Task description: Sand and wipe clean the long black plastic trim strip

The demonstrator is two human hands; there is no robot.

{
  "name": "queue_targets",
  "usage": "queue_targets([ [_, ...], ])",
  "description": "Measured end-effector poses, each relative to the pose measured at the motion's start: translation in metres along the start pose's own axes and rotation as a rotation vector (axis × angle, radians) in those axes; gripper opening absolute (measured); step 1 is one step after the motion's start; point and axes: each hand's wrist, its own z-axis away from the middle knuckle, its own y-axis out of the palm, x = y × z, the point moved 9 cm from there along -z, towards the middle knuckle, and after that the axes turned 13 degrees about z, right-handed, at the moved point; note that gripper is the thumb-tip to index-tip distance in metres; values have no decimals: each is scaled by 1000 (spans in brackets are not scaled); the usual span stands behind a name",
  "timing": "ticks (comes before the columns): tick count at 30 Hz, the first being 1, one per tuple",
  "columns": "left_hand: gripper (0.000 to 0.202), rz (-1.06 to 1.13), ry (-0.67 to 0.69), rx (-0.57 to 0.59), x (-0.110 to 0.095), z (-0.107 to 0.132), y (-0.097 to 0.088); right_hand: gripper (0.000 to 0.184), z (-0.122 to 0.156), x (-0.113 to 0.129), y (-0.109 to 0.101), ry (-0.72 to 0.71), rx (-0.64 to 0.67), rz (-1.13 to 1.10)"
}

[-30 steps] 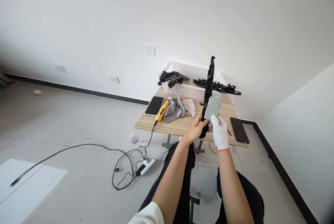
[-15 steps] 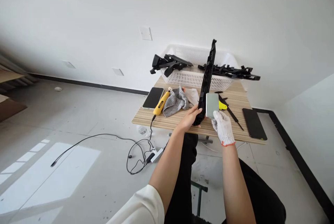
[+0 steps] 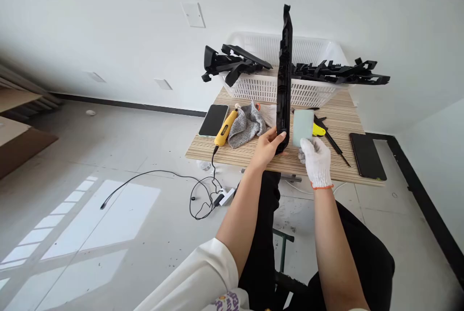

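My bare left hand (image 3: 267, 148) grips the lower end of a long black plastic part (image 3: 284, 79), which stands nearly upright above the table's front edge. On my right hand (image 3: 316, 161) is a white knit glove with an orange cuff. Its fingers pinch the bottom of a pale green rectangular pad (image 3: 303, 127), held just right of the black part, with a small gap between them. Behind the pad lie a yellow-handled tool (image 3: 319, 130) and a thin black tool (image 3: 337, 147).
On the wood-grain table (image 3: 203, 150) are a phone (image 3: 213, 120), a yellow corded tool (image 3: 225, 130), a grey cloth (image 3: 247, 126) and a black tablet-like slab (image 3: 367, 155). Behind, a white basket (image 3: 253, 90) holds black parts (image 3: 337, 72) that overhang its sides. Cables (image 3: 159, 172) trail across the floor.
The black part has turned more upright. The pad has shifted slightly away from it, to the right, still in my right hand. The whole view has shifted a little.
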Motion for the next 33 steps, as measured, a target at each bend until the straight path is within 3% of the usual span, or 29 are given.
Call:
queue_targets([
  [2,48,-14,19,-35,3,-2,-3,34,3,12,-8,-125,-99,218],
  [4,48,-12,32,-48,7,-4,-2,37,5,24,-7,-255,-116,355],
  [10,36,48,171,-70,4,-3,12,40,9,30,20,-404,220,362],
  [13,36,115,147,-103,5,-2,13,36,5,26,20,-357,246,251],
  [16,50,181,39,-55,13,-4,15,32,-4,14,18,-233,220,28],
  [18,65,186,8,27,14,-5,21,32,-10,4,14,-133,149,-127],
  [22,77,126,107,150,5,-4,25,38,-14,-5,-3,-52,-77,-295],
  [25,65,77,175,221,3,-1,28,35,-15,-3,-11,-55,-137,-428],
  [29,41,-44,239,287,5,1,32,46,-16,2,-11,-93,-58,-497],
  [33,47,-97,254,256,7,-1,26,48,-14,-7,-17,-29,-86,-504],
])
